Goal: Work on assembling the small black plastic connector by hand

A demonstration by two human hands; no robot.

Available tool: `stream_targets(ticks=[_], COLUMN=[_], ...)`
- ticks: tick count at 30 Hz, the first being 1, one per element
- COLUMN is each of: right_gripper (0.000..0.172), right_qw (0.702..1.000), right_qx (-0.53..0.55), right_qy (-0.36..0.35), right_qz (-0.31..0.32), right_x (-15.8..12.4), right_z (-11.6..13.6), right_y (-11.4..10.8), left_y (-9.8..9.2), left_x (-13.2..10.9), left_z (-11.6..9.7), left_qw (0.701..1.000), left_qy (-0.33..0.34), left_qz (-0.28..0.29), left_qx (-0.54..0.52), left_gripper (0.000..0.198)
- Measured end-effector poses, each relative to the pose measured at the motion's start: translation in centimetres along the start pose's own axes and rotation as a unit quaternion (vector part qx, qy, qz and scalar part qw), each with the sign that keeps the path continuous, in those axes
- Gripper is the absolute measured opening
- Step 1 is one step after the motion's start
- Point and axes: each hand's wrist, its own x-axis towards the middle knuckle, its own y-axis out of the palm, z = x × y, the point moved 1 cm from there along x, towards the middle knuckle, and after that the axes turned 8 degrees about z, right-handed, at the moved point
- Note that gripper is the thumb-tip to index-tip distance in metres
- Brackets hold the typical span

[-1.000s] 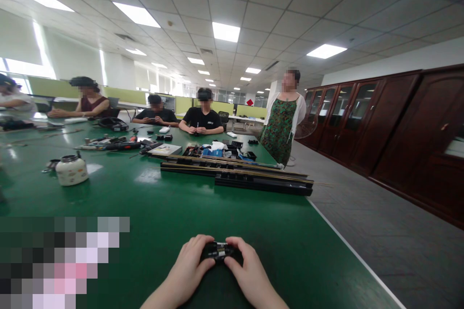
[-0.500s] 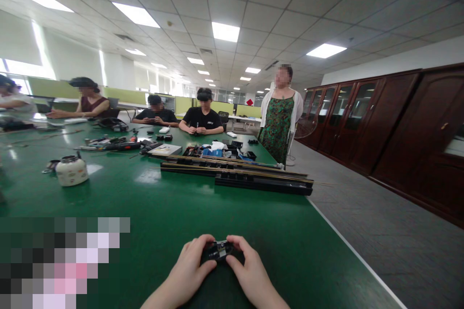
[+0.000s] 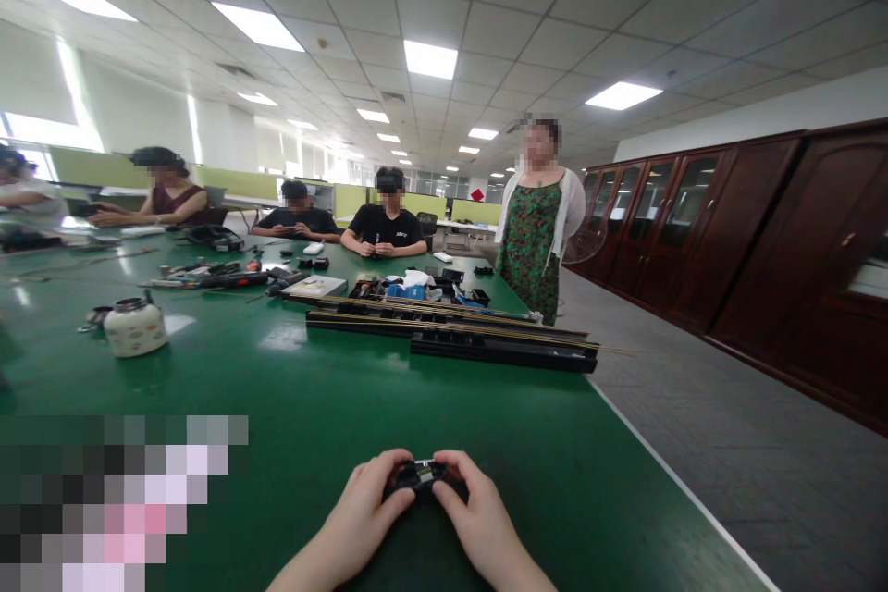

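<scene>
Between my two hands is a small black device with a bright metallic strip and some lighter parts in its middle. My left hand grips its left end, thumb at the near side and fingers at the far side. On the right end, my right hand holds it the same way. The fingers cover both ends, so its exact kind cannot be made out. It is held over the near part of the green table.
Long black rails with thin brass-coloured rods lie across the table ahead. Behind them are blue and black parts. A white pot stands at left, near tools. Several people sit around; one person stands beyond the table's right edge.
The black device has tilted slightly in my hands, showing its inner parts at a different angle. Both hands stay almost in place. The standing person has shifted a little.
</scene>
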Motion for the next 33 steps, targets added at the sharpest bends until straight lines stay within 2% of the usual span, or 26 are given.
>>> stream_targets(ticks=[6,16,25,33], right_gripper=[0.025,0.023,0.023,0.025], right_qw=[1.0,1.0,1.0,0.999], right_qx=[0.021,0.027,0.005,-0.021], right_qy=[-0.008,-0.008,-0.007,-0.036], right_qz=[-0.002,-0.001,0.001,0.017], right_x=[0.2,0.1,0.0,0.0], right_z=[-0.4,-0.3,0.0,0.4], right_y=[0.1,0.2,0.1,0.1], left_y=[-0.1,0.1,-0.4,-0.2], left_x=[0.1,0.2,0.1,-0.2], left_z=[-0.2,0.0,-0.9,-0.5], left_qw=[1.0,1.0,0.999,1.0], left_qy=[-0.006,-0.01,0.026,0.014], left_qz=[0.004,-0.011,0.01,0.014], left_qx=[0.009,0.001,0.03,-0.004], left_gripper=[0.035,0.046,0.027,0.035])
